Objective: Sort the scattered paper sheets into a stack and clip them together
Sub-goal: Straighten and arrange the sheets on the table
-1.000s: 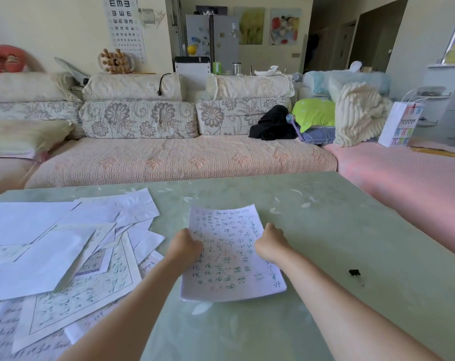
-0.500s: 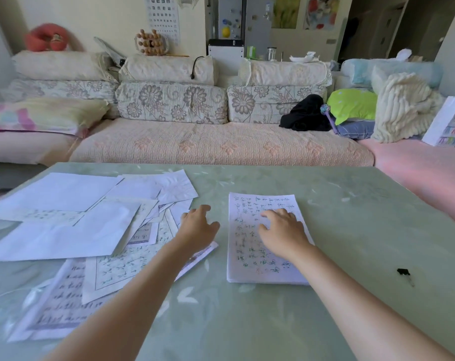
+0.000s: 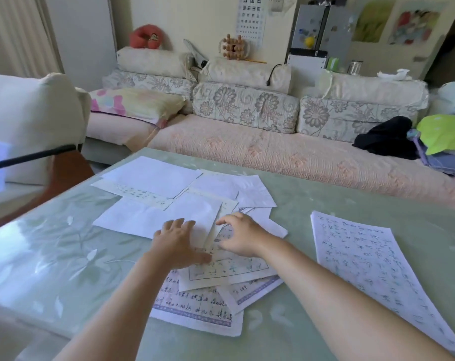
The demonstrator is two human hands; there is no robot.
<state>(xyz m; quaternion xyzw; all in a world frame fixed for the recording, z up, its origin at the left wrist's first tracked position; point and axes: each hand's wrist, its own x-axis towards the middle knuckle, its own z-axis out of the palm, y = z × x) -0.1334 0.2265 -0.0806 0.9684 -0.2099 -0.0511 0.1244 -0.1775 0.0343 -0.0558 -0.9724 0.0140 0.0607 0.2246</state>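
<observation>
The person is working at the gathering step, with both bare hands reaching into the loose heap of white paper sheets [image 3: 184,201] that is lying spread across the left and middle of the pale green glass-topped table [image 3: 325,204]. The left hand [image 3: 178,243] is resting flat, fingers spread wide, on a blank white sheet [image 3: 153,217] at the near edge of the heap, holding nothing. The right hand [image 3: 243,237] is hovering just beside it with fingers curled and partly open, tips touching down on a cream sheet with a printed border and handwriting [image 3: 229,267]; it is not gripping anything that can be made out.

To the right, well apart from the heap, a neat stack of white handwritten sheets [image 3: 372,269] is lying on the table, running toward the near right corner. That looks like the pile being built, so the sorting seems only partly done, with many sheets left.

The next move is likely calling for pinching or sliding one sheet free of the overlapping ones and carrying it right onto the stack, edges squared. No clip is showing here, so clipping is waiting.
</observation>
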